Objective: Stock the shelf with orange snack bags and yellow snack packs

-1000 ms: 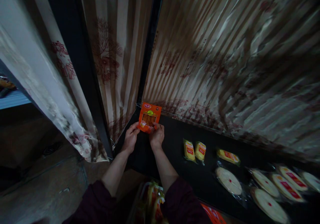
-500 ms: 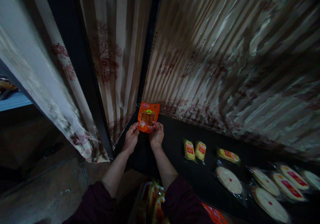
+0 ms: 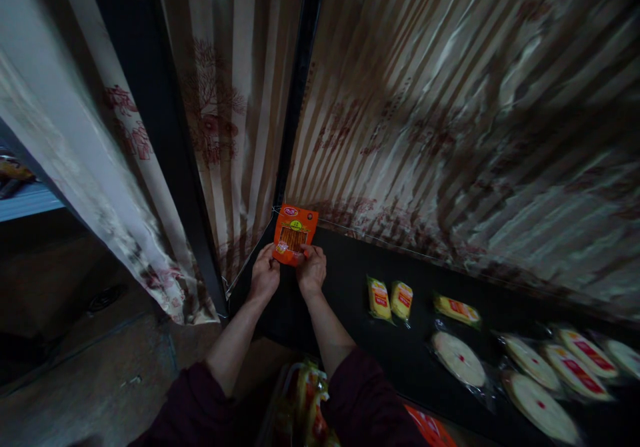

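An orange snack packet (image 3: 295, 234) with a clear window showing brown strips is held at the back left corner of the black shelf (image 3: 345, 267). My left hand (image 3: 264, 275) pinches its lower left corner. Its lower right corner is gripped by my right hand (image 3: 312, 268), thumb on the front. The packet's top leans toward the corner; I cannot tell whether its back touches the curtain. To the right of my right hand lie two small yellow wrapped cakes (image 3: 380, 300), side by side.
Further right on the shelf are another yellow wrapped cake (image 3: 457, 310) and several round, pale wrapped flatbreads (image 3: 459, 358). Below my arms stands a clear container (image 3: 280, 394) of packaged food. Patterned curtains (image 3: 390, 114) hang behind, and a dark upright post (image 3: 170, 134) stands left.
The packet has shifted very slightly left and tilted a little, with both hands still on it. The things on the shelf have not moved.
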